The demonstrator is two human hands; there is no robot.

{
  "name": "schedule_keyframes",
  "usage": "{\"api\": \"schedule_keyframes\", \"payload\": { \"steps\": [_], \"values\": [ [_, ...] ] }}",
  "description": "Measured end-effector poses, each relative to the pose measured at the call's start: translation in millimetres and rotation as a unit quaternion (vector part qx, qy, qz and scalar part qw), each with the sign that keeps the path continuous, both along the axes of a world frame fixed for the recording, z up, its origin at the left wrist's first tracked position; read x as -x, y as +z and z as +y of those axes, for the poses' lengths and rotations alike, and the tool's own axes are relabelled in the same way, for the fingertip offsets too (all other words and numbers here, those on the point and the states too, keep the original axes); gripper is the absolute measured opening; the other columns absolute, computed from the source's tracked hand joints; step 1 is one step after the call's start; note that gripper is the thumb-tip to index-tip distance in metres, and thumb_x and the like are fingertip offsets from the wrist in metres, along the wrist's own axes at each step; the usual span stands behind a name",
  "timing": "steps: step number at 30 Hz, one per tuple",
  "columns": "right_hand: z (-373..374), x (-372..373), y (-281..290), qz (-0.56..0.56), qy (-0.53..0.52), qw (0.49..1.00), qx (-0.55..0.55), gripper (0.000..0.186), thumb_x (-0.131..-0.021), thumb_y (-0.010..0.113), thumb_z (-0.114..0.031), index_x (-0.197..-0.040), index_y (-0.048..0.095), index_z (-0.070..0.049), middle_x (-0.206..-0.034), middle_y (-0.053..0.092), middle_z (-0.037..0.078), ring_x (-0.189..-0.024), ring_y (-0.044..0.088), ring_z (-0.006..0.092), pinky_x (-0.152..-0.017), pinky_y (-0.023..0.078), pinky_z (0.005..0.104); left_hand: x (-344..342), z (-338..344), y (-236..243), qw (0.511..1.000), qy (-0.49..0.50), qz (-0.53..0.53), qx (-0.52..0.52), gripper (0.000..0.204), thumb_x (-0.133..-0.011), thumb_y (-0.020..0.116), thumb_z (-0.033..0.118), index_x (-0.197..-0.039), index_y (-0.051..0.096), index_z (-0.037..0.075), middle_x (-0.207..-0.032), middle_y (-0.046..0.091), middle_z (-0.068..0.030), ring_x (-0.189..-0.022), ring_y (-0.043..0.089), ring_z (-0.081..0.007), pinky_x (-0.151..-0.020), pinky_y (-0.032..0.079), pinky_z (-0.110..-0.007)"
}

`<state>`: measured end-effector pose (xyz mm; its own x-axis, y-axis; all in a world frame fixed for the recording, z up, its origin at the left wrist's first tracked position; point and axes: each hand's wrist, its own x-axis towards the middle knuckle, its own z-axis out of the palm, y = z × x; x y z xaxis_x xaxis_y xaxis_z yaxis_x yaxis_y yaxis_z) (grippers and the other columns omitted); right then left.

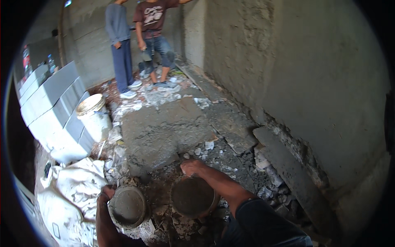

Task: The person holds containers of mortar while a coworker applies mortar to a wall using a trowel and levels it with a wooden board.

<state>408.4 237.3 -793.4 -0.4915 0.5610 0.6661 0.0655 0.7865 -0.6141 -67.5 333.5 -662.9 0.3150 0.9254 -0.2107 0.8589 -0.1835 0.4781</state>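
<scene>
Two round buckets stand close together before me, both filled with wet grey mortar. My left hand (108, 192) is curled at the left rim of the left bucket (128, 206). At the far rim of the right bucket (193, 197), my right hand (191, 167) is closed, its fingers partly hidden from view. Whether each hand grips the rim or a handle, I cannot tell. Beyond the buckets spreads a wide bed of wet mortar (164, 125) on the ground.
Grey blocks (57, 111) are stacked at left, with bottles on top and a mortar-stained white bucket (94, 117) beside them. White sacks (74, 193) lie nearer. Two people (140, 45) stand at the back, one holding a trowel. A plank (292, 177) runs along the plastered wall (321, 82) among rubble.
</scene>
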Motion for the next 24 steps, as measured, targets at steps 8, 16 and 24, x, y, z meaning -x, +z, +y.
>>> {"api": "schedule_keyframes", "payload": {
  "steps": [8,16,24],
  "values": [
    [-11.2,18.7,36.6,-0.082,-0.089,0.975,0.185,0.014,-0.066,0.066,-0.014,-0.067,0.054,-0.006,-0.076,0.058,0.008,-0.073,0.057,0.022,-0.063,0.044,0.0349,25.5,17.1,-24.2,1.0,-0.005,0.015,0.003,0.051,-0.08,0.043,0.048,-0.1,0.061,0.005,-0.102,0.058,-0.0228,-0.1,0.055,-0.0334,-0.086,0.041,-0.037],
    [-8.5,38.9,48.9,-0.477,-0.283,0.824,0.114,0.02,-0.056,0.065,-0.013,-0.076,0.061,-0.01,-0.084,0.062,0.008,-0.086,0.059,0.0243,-0.072,0.047,0.0342,26.5,-2.8,-5.4,0.998,-0.014,0.056,-0.019,0.04,-0.081,0.041,0.039,-0.098,0.062,0.008,-0.102,0.06,-0.0182,-0.096,0.056,-0.033,-0.084,0.042,-0.038],
    [-6.9,45.0,51.2,-0.333,-0.23,0.914,0.026,0.024,-0.055,0.066,-0.016,-0.078,0.064,-0.009,-0.082,0.063,0.009,-0.081,0.06,0.0249,-0.072,0.047,0.0348,60.8,21.3,-40.7,0.999,-0.034,0.032,-0.015,0.045,-0.08,0.041,0.042,-0.101,0.061,0.006,-0.103,0.059,-0.0195,-0.099,0.055,-0.0325,-0.086,0.041,-0.038]
  ]
}}
